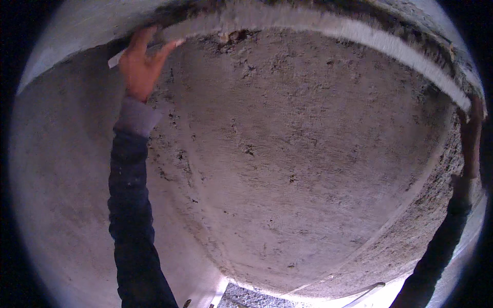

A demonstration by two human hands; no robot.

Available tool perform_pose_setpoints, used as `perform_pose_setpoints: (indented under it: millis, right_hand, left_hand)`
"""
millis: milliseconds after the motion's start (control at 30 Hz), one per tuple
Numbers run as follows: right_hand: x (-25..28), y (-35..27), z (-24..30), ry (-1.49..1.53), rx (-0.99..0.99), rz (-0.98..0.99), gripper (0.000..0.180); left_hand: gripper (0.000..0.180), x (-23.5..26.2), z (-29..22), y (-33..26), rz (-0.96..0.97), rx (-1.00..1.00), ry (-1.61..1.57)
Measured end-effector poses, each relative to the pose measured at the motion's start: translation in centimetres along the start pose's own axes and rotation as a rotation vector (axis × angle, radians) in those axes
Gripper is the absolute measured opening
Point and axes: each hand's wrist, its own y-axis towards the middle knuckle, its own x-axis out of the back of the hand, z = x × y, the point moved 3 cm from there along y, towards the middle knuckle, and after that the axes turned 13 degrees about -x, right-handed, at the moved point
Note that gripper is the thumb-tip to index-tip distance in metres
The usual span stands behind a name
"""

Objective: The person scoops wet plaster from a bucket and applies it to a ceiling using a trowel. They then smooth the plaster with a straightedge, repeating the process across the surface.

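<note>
Left hand (139, 64) grips the near end of a long white rough-edged board (328, 28) above the pitted grey concrete slab (287, 154); right hand (472, 128) at its far end, grip unclear

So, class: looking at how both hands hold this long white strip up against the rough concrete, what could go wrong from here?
1. The white strip spans a long gap between the left hand and the right hand; its unsupported middle could sag or snap.
2. Both arms are stretched overhead, so grip could tire and slip.
3. The rough, crumbling concrete surface may shed grit toward the face.
</note>
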Motion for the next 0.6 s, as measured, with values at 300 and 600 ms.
perform_pose_setpoints:
  millis: [300,600]
  right_hand:
    - [5.6,-6.2,7.6,0.055,-0.195,0.244,0.051]
    - [3.7,4.9,6.9,0.105,-0.095,-0.080,0.043]
  left_hand:
    - [0.049,2.8,-4.6,-6.3,0.091,-0.139,0.051]
    - [0.044,0.1,0.7,-0.3,0.002,-0.049,0.136]
